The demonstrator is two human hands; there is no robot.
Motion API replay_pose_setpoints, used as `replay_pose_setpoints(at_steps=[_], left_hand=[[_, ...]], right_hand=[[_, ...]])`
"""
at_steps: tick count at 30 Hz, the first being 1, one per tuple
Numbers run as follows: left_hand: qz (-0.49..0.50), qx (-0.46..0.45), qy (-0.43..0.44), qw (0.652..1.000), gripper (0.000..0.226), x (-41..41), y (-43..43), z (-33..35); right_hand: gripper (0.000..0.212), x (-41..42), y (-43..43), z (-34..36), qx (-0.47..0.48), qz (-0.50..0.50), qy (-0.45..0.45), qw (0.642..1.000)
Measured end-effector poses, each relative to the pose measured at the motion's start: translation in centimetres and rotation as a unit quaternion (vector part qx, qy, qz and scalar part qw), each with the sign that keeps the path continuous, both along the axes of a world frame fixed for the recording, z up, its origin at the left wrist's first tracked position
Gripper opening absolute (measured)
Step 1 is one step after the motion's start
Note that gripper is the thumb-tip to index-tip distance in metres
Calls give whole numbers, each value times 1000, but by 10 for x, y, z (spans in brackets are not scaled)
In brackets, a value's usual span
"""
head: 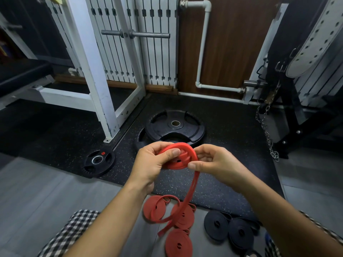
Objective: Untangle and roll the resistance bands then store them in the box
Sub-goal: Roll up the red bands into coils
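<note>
Our left hand (150, 164) and right hand (216, 164) both pinch the half-rolled red rubber resistance band (182, 158) between them, its tail hanging below. The lettering on the black weight plate (194, 127) is too blurred to read.

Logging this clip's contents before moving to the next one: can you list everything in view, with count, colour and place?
red band being rolled: one, red, held between both hands, tail hanging to the floor
red bands on floor: three, red, two rolled and one looser coil, on the grey floor below the hands
black rolled bands: two, black, right of the red ones
large weight plates: apparently two stacked, black, on the speckled mat
small weight plate: one, black, mat's left edge
rack frame: one, white, left rear
chain: one, metal, hanging at right
left hand: grips the roll
right hand: pinches the band at the roll's right edge
</note>
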State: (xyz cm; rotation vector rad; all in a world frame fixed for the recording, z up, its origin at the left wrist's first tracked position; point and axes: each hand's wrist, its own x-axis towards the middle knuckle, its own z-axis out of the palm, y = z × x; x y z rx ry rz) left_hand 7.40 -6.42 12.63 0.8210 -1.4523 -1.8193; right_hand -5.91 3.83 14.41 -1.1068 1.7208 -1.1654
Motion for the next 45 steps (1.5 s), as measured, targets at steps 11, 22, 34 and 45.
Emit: replay_pose_setpoints(at_steps=[11, 22, 34, 45], left_hand=[[57, 290, 150, 943, 8, -9, 16, -3], [-72, 166, 1, 983, 34, 6, -2, 1], [-166, -152, -120, 967, 28, 13, 1, 13], [-33, -47, -17, 998, 19, 11, 1, 13]], right_hand=[[22, 31, -7, -13, -113, -84, -113, 984], [16, -1, -5, 2, -36, -38, -18, 998], [9, -1, 1, 7, 56, 86, 188, 977], [11, 2, -5, -8, -3, -10, -38, 999]])
